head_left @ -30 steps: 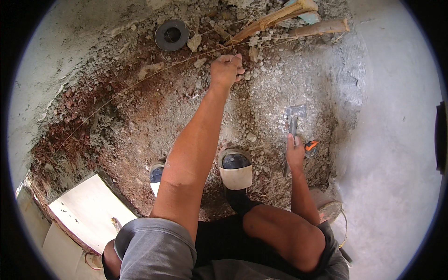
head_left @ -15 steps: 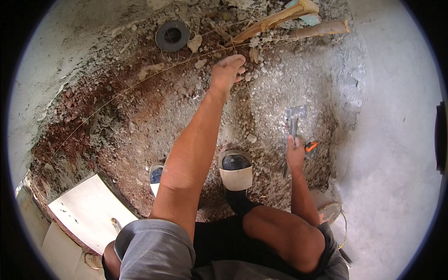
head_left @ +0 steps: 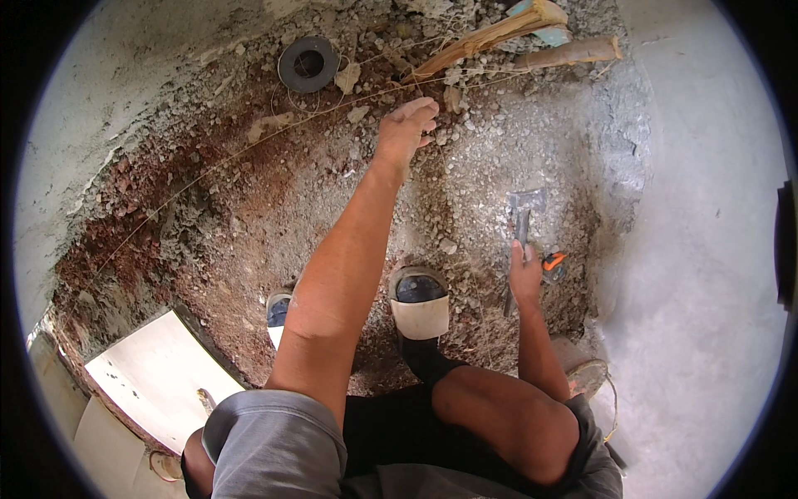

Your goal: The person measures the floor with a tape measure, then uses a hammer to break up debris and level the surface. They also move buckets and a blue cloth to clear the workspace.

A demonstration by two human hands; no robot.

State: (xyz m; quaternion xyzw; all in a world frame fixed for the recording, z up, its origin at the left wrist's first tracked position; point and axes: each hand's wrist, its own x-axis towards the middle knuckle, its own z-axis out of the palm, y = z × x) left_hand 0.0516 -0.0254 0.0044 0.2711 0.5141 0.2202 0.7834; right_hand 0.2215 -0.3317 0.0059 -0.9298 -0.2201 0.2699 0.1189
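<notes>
My left hand [head_left: 406,129] reaches far forward over the gravel, just below a thin taut string [head_left: 249,148]. Its fingers are partly bent and apart, and I see nothing held in them. On the right, my right hand [head_left: 524,273] is closed round the handle of a hammer [head_left: 521,223]. The hammer's grey metal head lies against the gravel, pointing away from me. Beside that hand sits an orange and dark tape measure [head_left: 554,266].
A dark ring-shaped roll [head_left: 308,64] lies beyond the string. Split wood pieces [head_left: 490,37] rest at the far edge. My sandalled foot [head_left: 420,303] stands on the rubble. A white board [head_left: 162,374] is at left, a smooth concrete floor [head_left: 690,291] at right.
</notes>
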